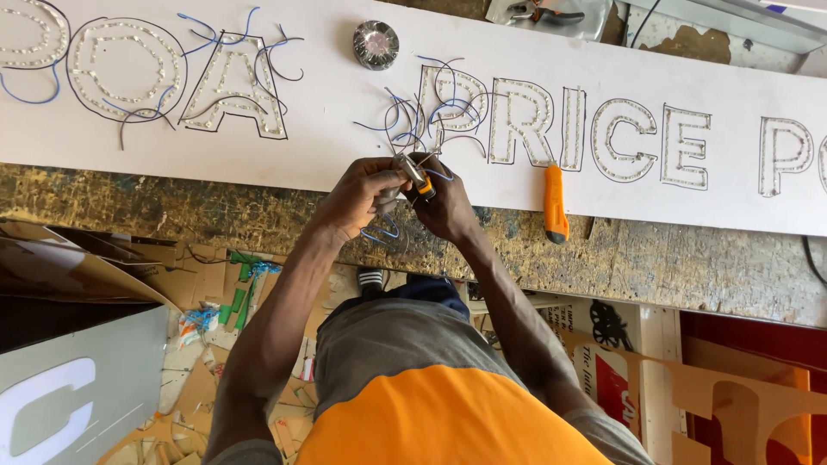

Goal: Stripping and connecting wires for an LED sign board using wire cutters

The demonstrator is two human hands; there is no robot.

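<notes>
Both my hands meet over the front edge of a long white sign board (345,146) with letter outlines studded with small lights. My left hand (357,198) pinches a bundle of thin blue and grey wires (385,231) that hang below it. In my right hand (444,207) is a small tool with an orange grip (417,176), its metal tip at the wires. More loose blue and grey wires (422,116) sprout from the board just above my hands.
An orange utility knife (556,202) lies on the board's front edge to the right. A roll of tape (376,44) sits on the board, pliers (543,13) farther back. The worn wooden bench (672,258) runs below; cardboard scraps (207,344) and cut-out letters (732,405) cover the floor.
</notes>
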